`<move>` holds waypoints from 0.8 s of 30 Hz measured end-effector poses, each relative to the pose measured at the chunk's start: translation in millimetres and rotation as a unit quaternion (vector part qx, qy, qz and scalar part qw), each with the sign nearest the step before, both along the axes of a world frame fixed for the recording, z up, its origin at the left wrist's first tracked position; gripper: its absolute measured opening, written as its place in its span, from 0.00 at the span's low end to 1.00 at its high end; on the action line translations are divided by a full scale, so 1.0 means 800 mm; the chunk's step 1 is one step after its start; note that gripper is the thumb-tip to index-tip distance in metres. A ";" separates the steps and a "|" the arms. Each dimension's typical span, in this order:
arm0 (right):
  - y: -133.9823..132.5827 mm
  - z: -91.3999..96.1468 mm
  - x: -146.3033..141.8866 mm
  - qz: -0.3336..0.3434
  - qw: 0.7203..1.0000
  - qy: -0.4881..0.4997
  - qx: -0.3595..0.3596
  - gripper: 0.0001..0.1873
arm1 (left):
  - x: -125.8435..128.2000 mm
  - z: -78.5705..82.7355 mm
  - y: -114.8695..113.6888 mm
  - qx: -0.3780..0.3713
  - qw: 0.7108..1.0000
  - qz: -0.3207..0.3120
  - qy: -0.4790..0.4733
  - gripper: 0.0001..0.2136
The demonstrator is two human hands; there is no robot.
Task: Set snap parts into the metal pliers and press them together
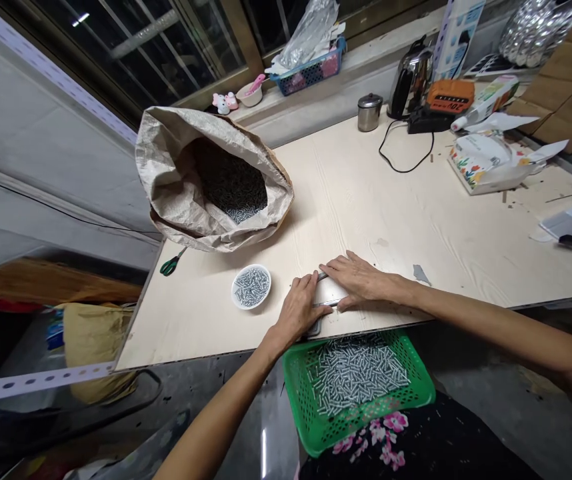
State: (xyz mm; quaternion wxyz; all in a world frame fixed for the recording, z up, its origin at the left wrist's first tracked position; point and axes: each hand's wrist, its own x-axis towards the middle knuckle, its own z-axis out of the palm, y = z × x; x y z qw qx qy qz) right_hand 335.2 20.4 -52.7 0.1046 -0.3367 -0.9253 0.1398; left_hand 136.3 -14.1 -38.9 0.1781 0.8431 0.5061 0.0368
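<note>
Both my hands rest on a flat grey metal plate point(330, 291) near the front edge of the pale wooden table point(416, 227). My left hand point(299, 308) grips the plate's left end, fingers curled over it. My right hand point(359, 279) lies flat on top, fingers stretched out and pressing down. Just left of my hands stands a small white bowl point(251, 287) of small metal pins. Below the table edge, on my lap, a green plastic basket point(356, 387) holds several of the same pins.
A large open paper sack point(206, 180) full of pins sits at the back left, green-handled scissors point(172, 264) beside it. At the back right stand a metal cup point(369, 112), a kettle point(411, 79) with a black cable, an orange device point(450, 97) and a tissue box point(491, 163).
</note>
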 end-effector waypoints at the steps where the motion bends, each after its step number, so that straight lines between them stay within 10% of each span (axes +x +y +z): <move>1: 0.001 0.002 0.003 -0.007 1.000 -0.010 -0.006 0.41 | 0.002 0.002 0.006 -0.004 1.000 -0.002 0.015 0.34; 9: -0.012 -0.003 0.005 -0.018 1.000 -0.008 0.005 0.06 | 0.016 0.006 0.008 -0.018 1.000 -0.024 0.005 0.10; 15: -0.019 -0.012 0.002 -0.028 1.000 -0.008 -0.006 0.04 | 0.023 0.002 -0.001 -0.005 0.999 -0.019 0.029 0.07; 20: -0.016 0.001 0.022 -0.018 0.999 0.049 0.008 0.38 | -0.005 0.015 -0.019 0.091 0.992 0.071 -0.057 0.19; 24: -0.032 0.006 0.030 -0.032 0.995 0.092 -0.007 0.28 | -0.042 0.022 -0.043 0.072 0.972 0.215 -0.063 0.15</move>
